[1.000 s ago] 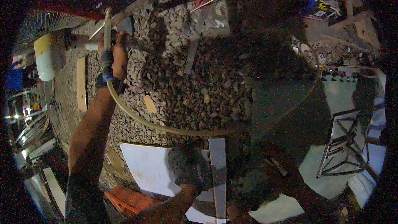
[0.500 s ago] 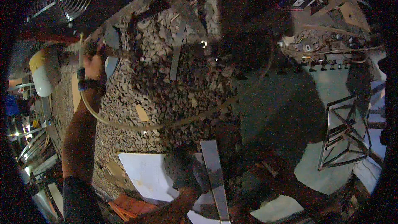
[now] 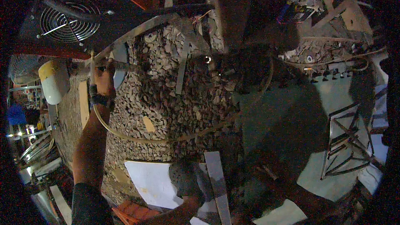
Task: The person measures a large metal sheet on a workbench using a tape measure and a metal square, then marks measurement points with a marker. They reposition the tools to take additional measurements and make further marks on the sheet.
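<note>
Fingers of the left hand point(image 3: 104, 81) clamp one end of a long clear hose point(image 3: 166, 138), raised by a metal bar point(image 3: 137, 31); its slack sags over the gravel floor point(image 3: 166, 100). Right hand point(image 3: 187, 179), gloved, rests low by a flat metal strip point(image 3: 217, 183), its grip unclear. Hose looks partly routed.

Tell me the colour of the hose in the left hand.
The hose is translucent yellowish; only the head view shows it.

Rough gravel floor point(image 3: 175, 100), clear plastic hose point(image 3: 137, 137), metal strip point(image 3: 217, 183)
</note>
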Demonstrator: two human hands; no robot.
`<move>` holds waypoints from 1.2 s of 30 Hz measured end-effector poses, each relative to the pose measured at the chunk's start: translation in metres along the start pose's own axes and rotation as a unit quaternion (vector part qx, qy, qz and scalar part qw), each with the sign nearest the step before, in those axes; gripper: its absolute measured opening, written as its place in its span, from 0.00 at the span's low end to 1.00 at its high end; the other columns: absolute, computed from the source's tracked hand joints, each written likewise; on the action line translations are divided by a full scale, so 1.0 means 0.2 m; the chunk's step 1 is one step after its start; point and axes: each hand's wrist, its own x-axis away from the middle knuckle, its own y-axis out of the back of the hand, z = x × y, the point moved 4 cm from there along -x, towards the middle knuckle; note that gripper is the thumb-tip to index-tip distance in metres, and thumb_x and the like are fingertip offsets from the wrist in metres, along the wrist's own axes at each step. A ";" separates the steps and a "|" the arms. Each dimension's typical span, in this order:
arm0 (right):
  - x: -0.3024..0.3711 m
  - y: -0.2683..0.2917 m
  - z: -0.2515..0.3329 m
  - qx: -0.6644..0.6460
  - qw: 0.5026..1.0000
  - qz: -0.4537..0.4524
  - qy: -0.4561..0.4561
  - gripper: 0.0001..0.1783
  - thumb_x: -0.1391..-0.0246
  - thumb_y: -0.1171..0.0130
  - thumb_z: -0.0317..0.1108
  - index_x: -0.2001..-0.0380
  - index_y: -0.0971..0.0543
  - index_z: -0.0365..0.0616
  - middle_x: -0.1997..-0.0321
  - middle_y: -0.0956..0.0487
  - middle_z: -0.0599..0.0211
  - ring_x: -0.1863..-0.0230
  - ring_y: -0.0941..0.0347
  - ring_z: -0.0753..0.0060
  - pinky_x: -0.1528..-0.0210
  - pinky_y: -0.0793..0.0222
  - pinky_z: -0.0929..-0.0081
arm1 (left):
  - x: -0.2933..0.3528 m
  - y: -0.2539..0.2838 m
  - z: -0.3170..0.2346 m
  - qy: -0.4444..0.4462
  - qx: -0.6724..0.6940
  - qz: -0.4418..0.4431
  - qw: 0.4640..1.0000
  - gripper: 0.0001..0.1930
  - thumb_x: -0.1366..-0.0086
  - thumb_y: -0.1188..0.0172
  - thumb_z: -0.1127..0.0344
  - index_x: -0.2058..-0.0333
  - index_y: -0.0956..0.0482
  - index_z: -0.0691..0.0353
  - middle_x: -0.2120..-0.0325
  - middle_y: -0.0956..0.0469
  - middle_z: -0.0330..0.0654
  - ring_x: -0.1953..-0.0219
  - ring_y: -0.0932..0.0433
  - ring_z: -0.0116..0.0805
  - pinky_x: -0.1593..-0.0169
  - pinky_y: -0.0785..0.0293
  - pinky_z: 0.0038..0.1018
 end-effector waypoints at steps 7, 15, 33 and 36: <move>-0.08 0.08 0.05 0.006 1.000 -0.004 0.016 0.23 0.33 0.40 0.42 0.39 0.26 0.46 0.38 0.24 0.53 0.36 0.27 0.54 0.33 0.33 0.61 | 0.36 0.01 0.17 0.087 -0.039 -0.085 0.992 0.30 0.30 0.36 0.69 0.35 0.38 0.68 0.49 0.24 0.44 0.45 0.25 0.37 0.40 0.28 0.32; -0.14 0.14 0.06 0.018 1.000 0.005 0.015 0.23 0.33 0.40 0.43 0.39 0.25 0.46 0.38 0.24 0.52 0.36 0.27 0.54 0.33 0.33 0.61 | 0.63 -0.74 0.15 0.064 -0.100 0.243 0.963 0.28 0.30 0.43 0.71 0.33 0.36 0.63 0.48 0.27 0.54 0.48 0.25 0.46 0.44 0.27 0.37; -0.32 0.05 -0.02 0.001 1.000 0.022 0.014 0.23 0.33 0.40 0.43 0.39 0.25 0.47 0.38 0.24 0.52 0.36 0.27 0.53 0.33 0.32 0.60 | -0.32 -1.58 0.40 -0.264 -0.436 0.151 0.847 0.25 0.35 0.37 0.54 0.41 0.24 0.54 0.45 0.22 0.54 0.42 0.25 0.60 0.40 0.27 0.48; -0.31 0.05 -0.03 0.003 1.000 0.024 0.011 0.23 0.33 0.40 0.43 0.39 0.25 0.47 0.38 0.24 0.52 0.36 0.27 0.53 0.33 0.32 0.60 | -0.31 -1.52 0.34 -0.265 -0.527 0.174 0.788 0.24 0.35 0.36 0.54 0.42 0.23 0.54 0.47 0.21 0.52 0.45 0.23 0.58 0.42 0.26 0.47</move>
